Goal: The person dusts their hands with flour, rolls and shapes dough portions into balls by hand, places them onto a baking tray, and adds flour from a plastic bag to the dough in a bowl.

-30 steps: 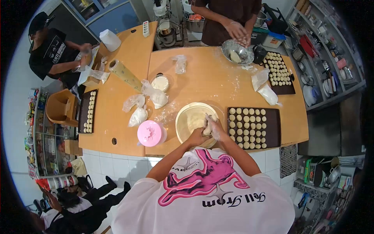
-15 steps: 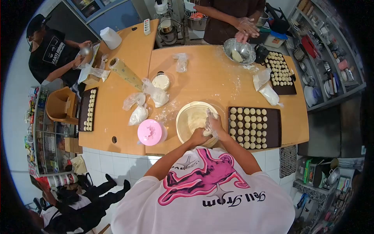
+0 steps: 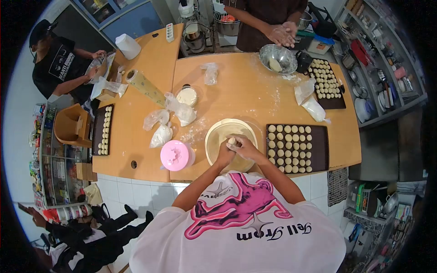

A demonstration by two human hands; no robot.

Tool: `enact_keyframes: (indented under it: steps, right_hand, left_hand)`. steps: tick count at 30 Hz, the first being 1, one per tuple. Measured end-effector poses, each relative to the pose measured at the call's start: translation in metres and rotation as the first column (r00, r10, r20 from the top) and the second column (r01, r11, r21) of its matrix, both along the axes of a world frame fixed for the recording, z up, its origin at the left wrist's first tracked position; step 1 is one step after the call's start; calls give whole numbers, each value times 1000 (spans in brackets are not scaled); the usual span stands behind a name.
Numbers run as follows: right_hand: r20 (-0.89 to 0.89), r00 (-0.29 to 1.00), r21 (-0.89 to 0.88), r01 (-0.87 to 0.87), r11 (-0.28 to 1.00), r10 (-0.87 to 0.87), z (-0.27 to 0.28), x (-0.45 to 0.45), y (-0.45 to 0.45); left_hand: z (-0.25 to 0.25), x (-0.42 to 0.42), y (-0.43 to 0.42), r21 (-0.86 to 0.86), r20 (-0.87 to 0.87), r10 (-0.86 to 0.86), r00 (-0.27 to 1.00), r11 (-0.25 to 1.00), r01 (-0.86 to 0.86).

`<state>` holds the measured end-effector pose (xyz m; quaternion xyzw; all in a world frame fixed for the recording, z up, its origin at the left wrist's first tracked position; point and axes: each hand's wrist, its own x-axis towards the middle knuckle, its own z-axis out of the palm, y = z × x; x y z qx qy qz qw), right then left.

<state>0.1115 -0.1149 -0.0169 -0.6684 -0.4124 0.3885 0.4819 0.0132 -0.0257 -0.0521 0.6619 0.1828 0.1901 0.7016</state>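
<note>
Over the cream-coloured bowl (image 3: pixel 212 135) at the table's near edge, my two hands meet around a small pale piece of dough (image 3: pixel 232 141). My left hand (image 3: pixel 226 154) is closed round it, and the dough bulges out at the top of the fist. The fingers of my right hand (image 3: pixel 246 149) pinch the dough from the other side; pale residue coats them. To the right of the bowl lies a dark baking tray (image 3: pixel 320 148) bearing rows of round dough balls. A pink-lidded container (image 3: pixel 176 155) stands left of the bowl.
Flour bags (image 3: pixel 162 135), a tub of white powder (image 3: pixel 186 96) and an upright film roll (image 3: pixel 145 87) stand leftward. Across the table a person's floury hands (image 3: pixel 282 34) are above a metal bowl (image 3: pixel 291 58). Another person (image 3: pixel 61 63) works at left. More trays (image 3: pixel 334 104) hold dough balls.
My right hand has moved left from the bowl's right rim to join my left hand. The dough now shows above my left fist. The person opposite has shifted their hands slightly.
</note>
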Motion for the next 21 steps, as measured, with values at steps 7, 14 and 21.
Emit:
enact_keyframes:
  steps: [7,14,21]
  right_hand:
    - [-802,596,133,218,967,-24,-48,11,-4]
    - [-243,970,14,23,1000,-19,-40,-5,-11]
    - [-197,980,-126,12,992,-37,-46,-7,-10]
  left_hand:
    - [32,8,5,-273,-179,53,982,957,-101]
    - [58,24,6,-158,-106,134,985,976,-150]
    - [28,25,13,-123,-171,100,980,985,-122]
